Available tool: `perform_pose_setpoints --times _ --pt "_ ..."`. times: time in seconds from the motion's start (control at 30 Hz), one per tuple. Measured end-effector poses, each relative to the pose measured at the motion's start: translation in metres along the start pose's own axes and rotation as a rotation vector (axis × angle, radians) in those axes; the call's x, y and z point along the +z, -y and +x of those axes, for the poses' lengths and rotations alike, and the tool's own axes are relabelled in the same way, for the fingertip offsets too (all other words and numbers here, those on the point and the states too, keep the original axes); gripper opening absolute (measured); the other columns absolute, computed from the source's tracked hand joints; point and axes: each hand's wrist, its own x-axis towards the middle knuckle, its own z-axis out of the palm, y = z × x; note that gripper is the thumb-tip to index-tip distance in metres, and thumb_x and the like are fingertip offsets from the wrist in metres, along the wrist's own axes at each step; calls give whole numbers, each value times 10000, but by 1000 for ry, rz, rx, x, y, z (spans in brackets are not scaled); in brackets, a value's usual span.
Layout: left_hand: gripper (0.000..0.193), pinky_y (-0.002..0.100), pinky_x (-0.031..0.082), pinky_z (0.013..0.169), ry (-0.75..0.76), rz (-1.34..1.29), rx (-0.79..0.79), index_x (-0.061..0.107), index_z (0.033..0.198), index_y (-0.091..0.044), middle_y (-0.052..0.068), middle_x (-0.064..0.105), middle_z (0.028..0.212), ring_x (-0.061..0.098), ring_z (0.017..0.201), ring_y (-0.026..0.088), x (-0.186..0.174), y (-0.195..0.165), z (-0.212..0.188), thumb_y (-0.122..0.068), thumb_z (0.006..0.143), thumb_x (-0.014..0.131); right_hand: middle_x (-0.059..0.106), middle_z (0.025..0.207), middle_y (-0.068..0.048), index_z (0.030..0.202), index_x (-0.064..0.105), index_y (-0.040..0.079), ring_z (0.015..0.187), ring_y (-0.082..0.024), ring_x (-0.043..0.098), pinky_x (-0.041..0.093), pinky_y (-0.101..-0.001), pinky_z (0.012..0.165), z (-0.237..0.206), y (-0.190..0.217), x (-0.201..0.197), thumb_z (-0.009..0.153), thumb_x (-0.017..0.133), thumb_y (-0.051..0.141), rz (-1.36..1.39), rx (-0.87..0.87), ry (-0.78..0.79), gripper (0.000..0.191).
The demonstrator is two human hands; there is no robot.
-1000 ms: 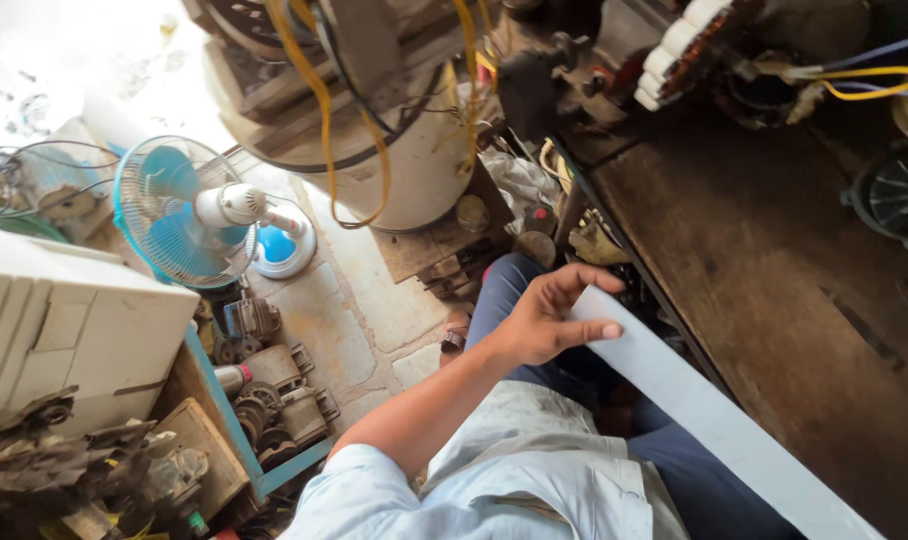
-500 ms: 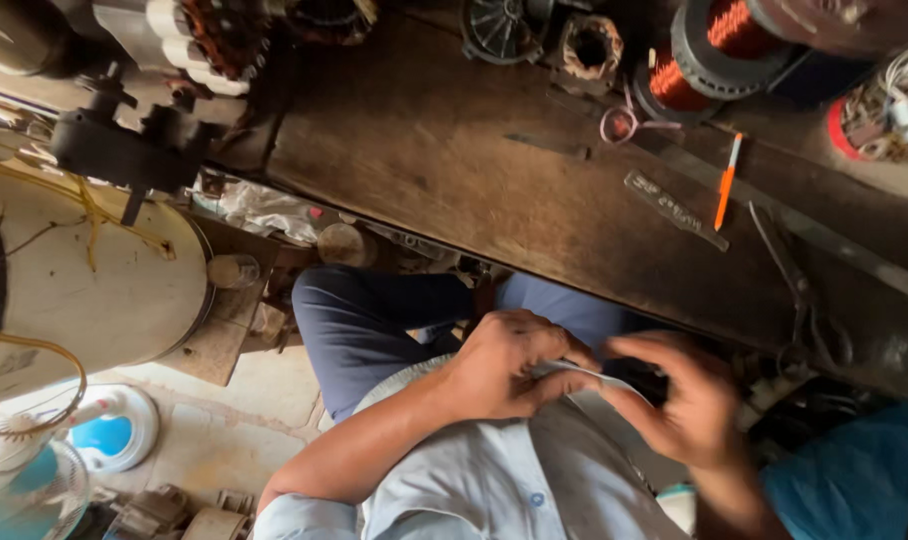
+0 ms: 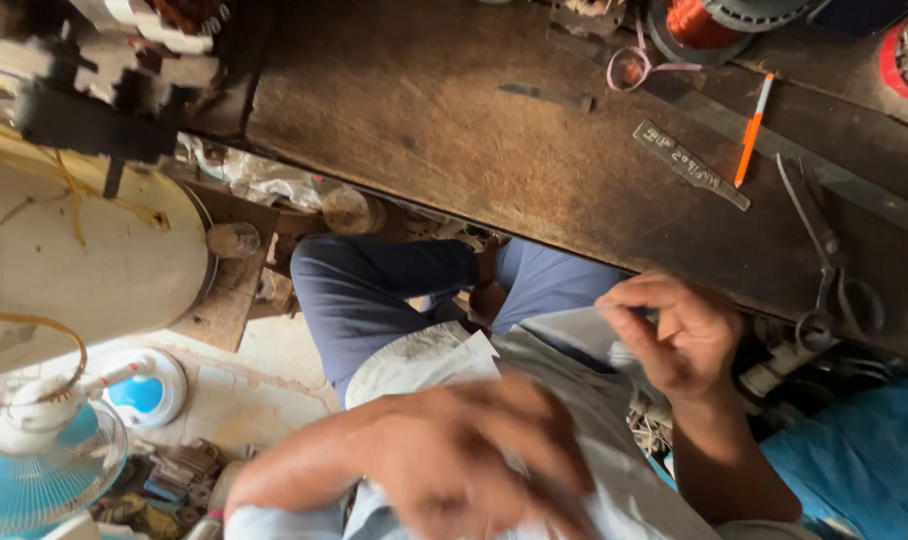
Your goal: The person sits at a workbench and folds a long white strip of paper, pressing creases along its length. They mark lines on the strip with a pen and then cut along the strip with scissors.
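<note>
- My right hand [image 3: 674, 335], centre right, pinches a pale paper strip [image 3: 564, 330].
- My left hand [image 3: 484, 450], lower centre, is blurred; I cannot tell its grip.
- White drum [image 3: 84, 270], left; I cannot see its contents.

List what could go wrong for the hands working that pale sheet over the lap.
The left hand is blurred mid-motion, so its grip on the pale sheet may slip or crease it. The right hand sits close to the workbench edge and could knock it; scissors lie near that edge.

Soft daylight from left; left hand [image 3: 474, 455] motion-blurred; workbench [image 3: 454, 130] dim, sharp.
</note>
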Motion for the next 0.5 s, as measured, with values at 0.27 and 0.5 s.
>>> perform_pose_setpoints --times 0.27,0.5 --pt "287 430 470 896 350 -128 35 557 930 9 159 619 1039 602 1088 351 27 33 8 -260 1025 585 742 950 -159 1009 681 -51 879 -179 724 571 -266 787 -10 -1 -14 872 711 -112 -229 -78 -42 154" --pt "302 409 463 928 324 -73 -79 561 971 16 141 617 1047 593 1031 311 33 16 2 -279 1036 580 744 940 -151 1010 683 -48 879 -191 737 582 -295 819 -15 -12 -9 864 726 -95 -204 -78 14 159"
